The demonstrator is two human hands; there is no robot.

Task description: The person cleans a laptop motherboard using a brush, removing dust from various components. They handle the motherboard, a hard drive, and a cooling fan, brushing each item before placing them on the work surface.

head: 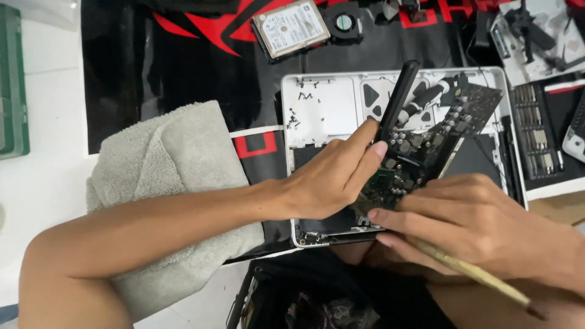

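Over the opened laptop shell (323, 109), the left hand (329, 176) pinches a tilted circuit board (426, 140). The right hand (475, 222) is closed around a wooden brush handle (469, 271), hiding the bristles and the board's lower edge.

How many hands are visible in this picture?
2. The left hand grips the circuit board over the open laptop case. The right hand holds a brush at the board's lower end. No other hands show.

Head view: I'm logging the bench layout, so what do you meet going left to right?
Green case → grey towel → left hand → circuit board → right hand → screwdriver bit set.
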